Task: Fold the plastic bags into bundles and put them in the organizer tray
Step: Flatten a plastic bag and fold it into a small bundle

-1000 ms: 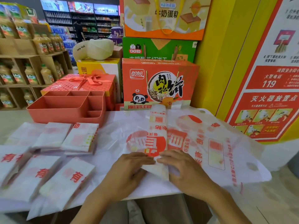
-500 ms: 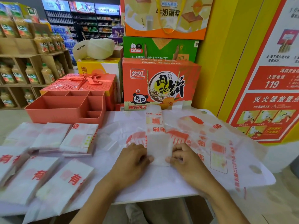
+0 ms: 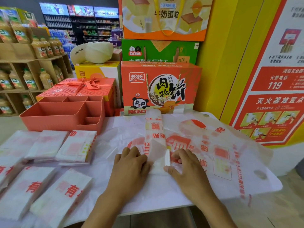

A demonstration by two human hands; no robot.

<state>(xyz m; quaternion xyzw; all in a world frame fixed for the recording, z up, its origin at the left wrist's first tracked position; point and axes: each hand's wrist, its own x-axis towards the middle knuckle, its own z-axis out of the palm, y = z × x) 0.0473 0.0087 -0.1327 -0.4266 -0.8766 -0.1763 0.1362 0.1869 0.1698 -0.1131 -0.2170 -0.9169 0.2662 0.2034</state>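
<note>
A white plastic bag with red print is folded into a long narrow strip (image 3: 154,129) that runs away from me down the middle of the table. Its near end is turned up into a fold (image 3: 158,155). My left hand (image 3: 131,163) presses the left side of that fold with curled fingers. My right hand (image 3: 184,165) pinches its right edge between thumb and fingers. The strip lies on top of flat, spread plastic bags (image 3: 222,155). The coral organizer tray (image 3: 54,120), with several compartments, stands at the back left and looks bare inside.
Folded bag bundles (image 3: 77,147) lie in rows at the left, larger ones (image 3: 57,195) near the front edge. Snack boxes (image 3: 158,88) and a red gift box (image 3: 79,89) stand behind the table. A yellow pillar with a poster (image 3: 271,96) stands at the right.
Both hands moved away from me along the strip, turning its near end over into a fold that now stands up between them.
</note>
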